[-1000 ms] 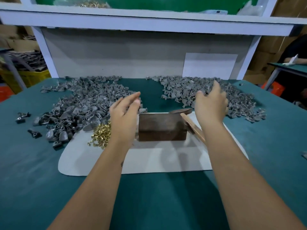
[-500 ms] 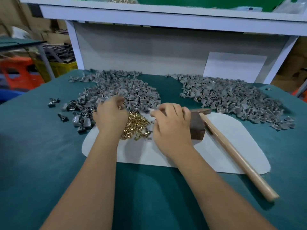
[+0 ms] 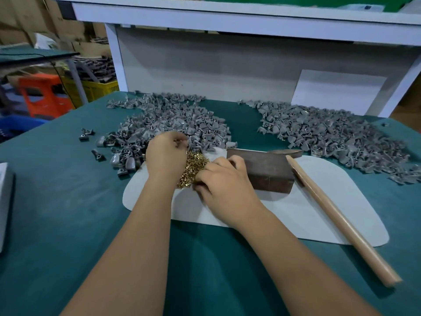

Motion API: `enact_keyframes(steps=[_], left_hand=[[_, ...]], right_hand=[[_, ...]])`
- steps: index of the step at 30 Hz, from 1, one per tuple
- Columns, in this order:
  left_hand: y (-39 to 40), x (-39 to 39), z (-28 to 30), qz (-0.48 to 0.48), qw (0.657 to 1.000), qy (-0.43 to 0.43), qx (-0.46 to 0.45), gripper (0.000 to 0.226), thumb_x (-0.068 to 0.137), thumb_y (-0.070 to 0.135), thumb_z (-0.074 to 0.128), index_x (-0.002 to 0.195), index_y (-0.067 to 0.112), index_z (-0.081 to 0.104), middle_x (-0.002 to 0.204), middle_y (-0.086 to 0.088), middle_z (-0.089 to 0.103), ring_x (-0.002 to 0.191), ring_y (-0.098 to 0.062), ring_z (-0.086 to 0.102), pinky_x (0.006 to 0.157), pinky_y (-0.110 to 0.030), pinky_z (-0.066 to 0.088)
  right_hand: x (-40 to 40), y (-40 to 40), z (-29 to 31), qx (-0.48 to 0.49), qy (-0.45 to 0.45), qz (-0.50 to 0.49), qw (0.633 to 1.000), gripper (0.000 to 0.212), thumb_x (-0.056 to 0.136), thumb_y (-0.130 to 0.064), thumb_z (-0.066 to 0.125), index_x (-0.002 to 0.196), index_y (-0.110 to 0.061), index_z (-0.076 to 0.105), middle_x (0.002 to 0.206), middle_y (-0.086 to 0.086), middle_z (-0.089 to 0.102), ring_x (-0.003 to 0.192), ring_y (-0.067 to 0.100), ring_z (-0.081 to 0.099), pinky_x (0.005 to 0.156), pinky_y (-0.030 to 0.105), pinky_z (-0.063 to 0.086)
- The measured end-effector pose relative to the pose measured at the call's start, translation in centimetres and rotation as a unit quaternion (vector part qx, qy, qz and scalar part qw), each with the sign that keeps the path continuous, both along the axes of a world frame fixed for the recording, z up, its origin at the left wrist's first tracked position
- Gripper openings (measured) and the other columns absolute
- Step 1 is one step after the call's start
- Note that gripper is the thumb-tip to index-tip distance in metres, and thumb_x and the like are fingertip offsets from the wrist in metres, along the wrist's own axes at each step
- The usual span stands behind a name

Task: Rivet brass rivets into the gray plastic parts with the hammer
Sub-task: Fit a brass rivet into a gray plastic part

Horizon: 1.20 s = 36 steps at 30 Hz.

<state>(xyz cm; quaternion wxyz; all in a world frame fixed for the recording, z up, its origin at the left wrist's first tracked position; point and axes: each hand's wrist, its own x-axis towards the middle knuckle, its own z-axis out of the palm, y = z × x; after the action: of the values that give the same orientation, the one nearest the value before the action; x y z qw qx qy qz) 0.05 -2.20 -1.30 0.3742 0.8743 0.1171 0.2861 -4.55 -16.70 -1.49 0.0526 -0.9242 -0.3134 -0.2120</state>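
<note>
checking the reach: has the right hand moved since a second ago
Yes. The right hand came off the right-hand pile of gray parts, crossing the dark block leftward to the brass rivets.

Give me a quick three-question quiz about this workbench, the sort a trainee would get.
1. True or false: the hammer lies on the bench with neither hand on it.
2. Which hand is at the near edge of the left pile of gray plastic parts? A) left hand B) right hand C) neither
3. Fill in: the brass rivets lie on the white ____, left of the dark block.

Key:
1. True; the handle lies free to the right of the block.
2. A; the right hand is curled over the rivets, and whether it has pinched one cannot be seen.
3. mat
</note>
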Motion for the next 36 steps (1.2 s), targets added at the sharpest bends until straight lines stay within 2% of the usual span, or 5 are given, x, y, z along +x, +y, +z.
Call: enact_keyframes(steps=[5,15,21,26,36], left_hand=[[-0.9,-0.4,0.9,-0.102,0.966,-0.108,-0.212,0.021,0.089,0.007,0.07,0.109,0.012,0.069,0.092,0.013,0.066,0.086,-0.007,0.066,0.073,-0.011,0.052],[-2.8,-0.6,1.7,-0.221,0.896,-0.086,-0.375,0.032,0.076,-0.001,0.078,0.096,0.021,0.069,0.083,0.001,0.068,0.071,0.0,0.068,0.069,-0.014,0.055],[-4.9,-0.8,2.1,-0.277,0.896,-0.063,-0.34,0.033,0.078,-0.001,0.077,0.1,0.022,0.068,0.099,0.001,0.07,0.085,-0.006,0.068,0.072,-0.018,0.056],[-7.0,-1.2,1.7,-0.256,0.934,-0.042,-0.245,0.03,0.089,0.01,0.07,0.119,0.014,0.068,0.094,0.005,0.07,0.085,-0.001,0.065,0.081,-0.017,0.054],[-8.9,-2.0,1.4,-0.275,0.957,-0.006,-0.088,0.026,0.094,0.015,0.06,0.116,0.027,0.051,0.1,0.021,0.053,0.107,-0.007,0.057,0.104,-0.037,0.043]], right_hand=[[0.0,0.2,0.0,0.002,-0.001,0.01,1.0,0.016,0.086,-0.018,0.053,0.092,-0.025,0.067,0.089,-0.007,0.063,0.1,0.017,0.047,0.095,0.033,0.016],[0.0,-0.5,0.9,0.235,-0.021,0.008,0.972,0.031,0.083,0.001,0.06,0.111,-0.013,0.062,0.096,0.007,0.058,0.083,0.028,0.057,0.071,0.038,0.044],[1.5,-3.7,3.0,0.55,0.129,-0.077,0.821,0.025,0.081,-0.005,0.07,0.082,-0.028,0.062,0.084,-0.006,0.068,0.078,0.008,0.068,0.077,0.026,0.056],[2.7,-6.3,2.2,0.569,0.153,-0.098,0.802,0.021,0.081,-0.006,0.073,0.095,-0.021,0.069,0.099,0.005,0.069,0.08,0.0,0.067,0.072,0.009,0.049],[2.9,-7.0,2.2,0.527,0.088,-0.101,0.84,0.031,0.087,-0.001,0.062,0.074,-0.03,0.059,0.102,0.008,0.062,0.089,0.013,0.066,0.088,0.033,0.053]])
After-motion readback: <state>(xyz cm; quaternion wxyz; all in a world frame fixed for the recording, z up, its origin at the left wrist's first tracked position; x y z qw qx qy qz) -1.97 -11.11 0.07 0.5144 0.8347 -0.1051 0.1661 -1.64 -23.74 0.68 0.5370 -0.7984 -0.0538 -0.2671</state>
